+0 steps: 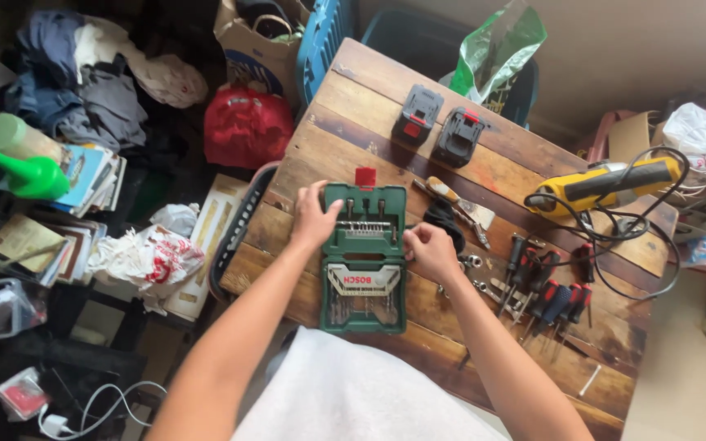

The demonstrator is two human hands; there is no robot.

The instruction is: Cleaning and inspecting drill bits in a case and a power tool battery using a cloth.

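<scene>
A green drill-bit case [364,261] lies open on the wooden table [369,106], its upper half holding rows of bits and its lower half a pale insert. My left hand [314,217] grips the left edge of the upper half, thumb over the rim. My right hand [431,247] holds the right edge near the hinge, fingers curled. A small red piece [365,176] sits just beyond the case's top edge.
Two black battery packs [439,126] stand farther back. A yellow corded power tool [606,184] lies at the right, its cable looping over several red-and-black screwdrivers [551,290]. Loose sockets and a scraper lie by my right hand. Clothes, books and bags crowd the floor at the left.
</scene>
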